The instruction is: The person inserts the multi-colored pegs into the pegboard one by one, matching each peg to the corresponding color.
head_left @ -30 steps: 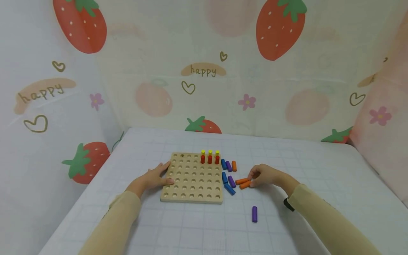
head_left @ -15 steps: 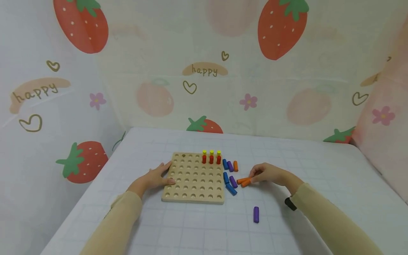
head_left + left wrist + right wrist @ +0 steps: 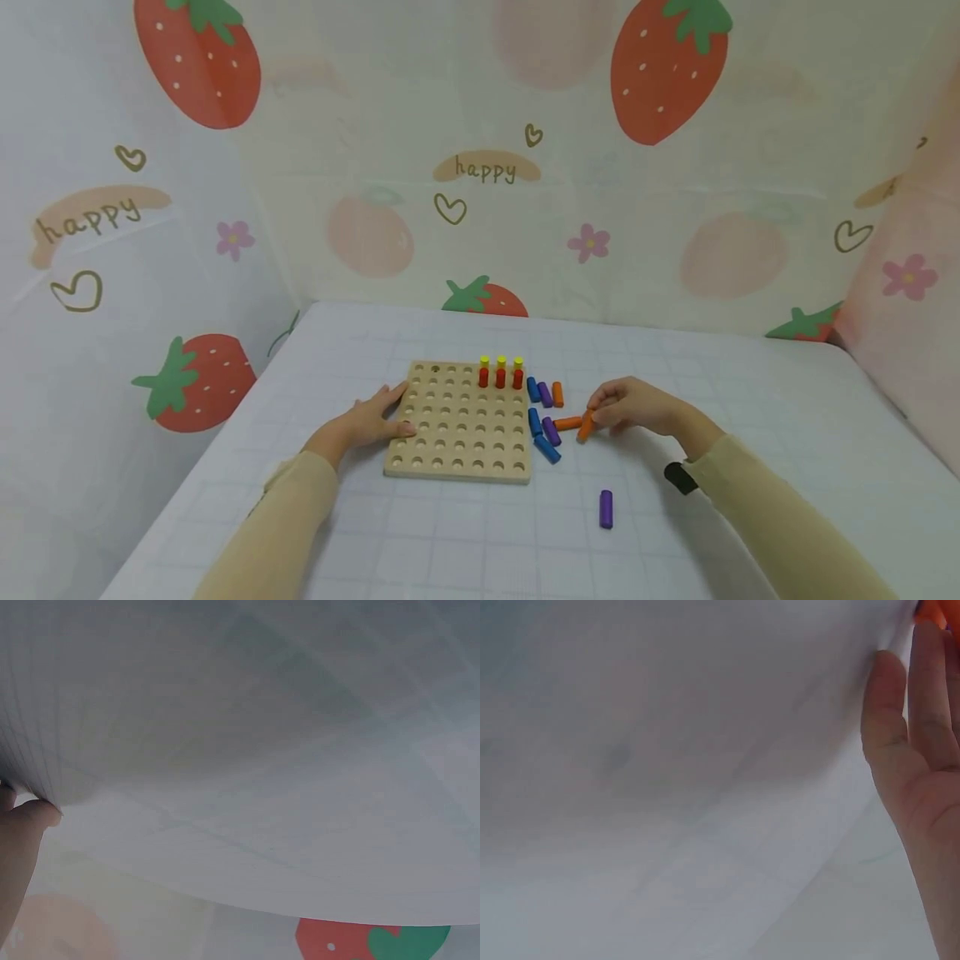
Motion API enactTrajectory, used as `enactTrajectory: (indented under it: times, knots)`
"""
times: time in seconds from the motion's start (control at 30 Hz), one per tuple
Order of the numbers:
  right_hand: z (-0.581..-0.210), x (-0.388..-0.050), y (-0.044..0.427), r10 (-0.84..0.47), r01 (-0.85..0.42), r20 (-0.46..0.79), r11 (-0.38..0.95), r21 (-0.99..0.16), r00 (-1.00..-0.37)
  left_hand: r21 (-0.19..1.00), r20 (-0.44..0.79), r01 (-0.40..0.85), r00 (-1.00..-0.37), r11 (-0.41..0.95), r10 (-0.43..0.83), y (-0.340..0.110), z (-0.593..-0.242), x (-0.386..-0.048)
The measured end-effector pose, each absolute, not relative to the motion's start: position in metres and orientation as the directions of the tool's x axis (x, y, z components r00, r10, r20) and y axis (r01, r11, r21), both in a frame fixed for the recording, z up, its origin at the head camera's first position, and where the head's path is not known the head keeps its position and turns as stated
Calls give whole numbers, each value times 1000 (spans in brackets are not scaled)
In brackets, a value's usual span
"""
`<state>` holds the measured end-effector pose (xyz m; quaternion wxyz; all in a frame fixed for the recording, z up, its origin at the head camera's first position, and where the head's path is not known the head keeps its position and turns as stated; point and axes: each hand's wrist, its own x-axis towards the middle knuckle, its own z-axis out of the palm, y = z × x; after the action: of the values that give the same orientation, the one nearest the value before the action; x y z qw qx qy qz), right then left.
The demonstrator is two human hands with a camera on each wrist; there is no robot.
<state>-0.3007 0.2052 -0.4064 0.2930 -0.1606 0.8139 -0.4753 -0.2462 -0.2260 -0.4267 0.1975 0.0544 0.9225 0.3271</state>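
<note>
My right hand (image 3: 636, 406) pinches an orange peg (image 3: 585, 428), which stands tilted with its lower end near the table. Beside it lies a second orange peg (image 3: 567, 423). At the wooden pegboard's (image 3: 459, 475) left edge, my left hand (image 3: 371, 421) rests with thumb and fingers spread, the thumb over the top surface. Red pegs (image 3: 500, 379) stand in the board's holes at the far right, with yellow pegs (image 3: 502, 362) in the row behind. In the right wrist view, orange shows past the fingertips (image 3: 928, 634) at the corner; the left wrist view holds mostly tablecloth.
Right of the board lie blue pegs (image 3: 547, 450), purple pegs (image 3: 551, 431) and another orange peg (image 3: 558, 394). A lone purple peg (image 3: 606, 509) lies nearer the front. The table (image 3: 450, 550) has a pale checked cloth; a strawberry-print curtain (image 3: 480, 242) hangs behind.
The right hand has lifted slightly and turned one orange peg away from the other, from lying flat to tilted. My left hand keeps its place on the board.
</note>
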Motion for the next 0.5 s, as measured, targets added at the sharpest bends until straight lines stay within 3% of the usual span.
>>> enactTrajectory:
  times: [0.5]
  knots:
    - [-386,-305,176,-529,-16,-235,426,-905,-816,615,-322,-16,-918,789,232,-227,-427,-244]
